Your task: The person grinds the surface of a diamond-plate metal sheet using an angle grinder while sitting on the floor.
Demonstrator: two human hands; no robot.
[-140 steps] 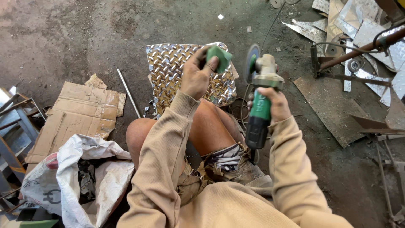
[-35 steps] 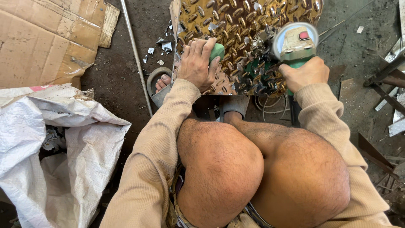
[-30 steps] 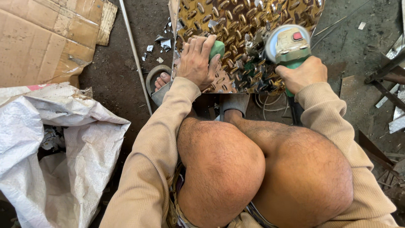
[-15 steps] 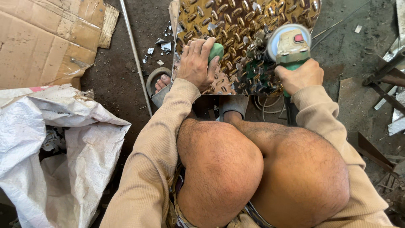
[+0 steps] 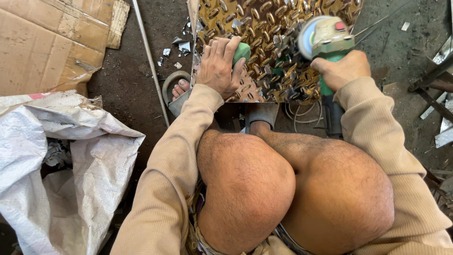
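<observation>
Nearest, the person squats with both bare knees (image 5: 292, 189) pushed up, tan sleeves running forward over them, and a white woven sack (image 5: 61, 156) slumped to the near left. Just beyond the knees, sandalled feet (image 5: 177, 89) hold down the near edge of a shiny embossed metal sheet (image 5: 264, 28) lying on the dirt floor (image 5: 132, 80). The left hand (image 5: 218, 66) is wrapped around the green side handle (image 5: 241, 49), fingers closed over it, resting on the sheet. The right hand (image 5: 342, 68) is clenched around the green body of an angle grinder (image 5: 325, 40), whose disc sits at the sheet's right part, its cable (image 5: 302, 115) looped near the foot. I judge the cutting barely under way: small metal scraps (image 5: 181, 45) lie by the left edge, yet no finished cut line is visible and most of the sheet looks whole. Farther left lie flattened cardboard (image 5: 47, 42) and a thin metal rod (image 5: 151, 61). Compared with half a second earlier, the grinder head has shifted slightly, while the left hand has kept its place.
</observation>
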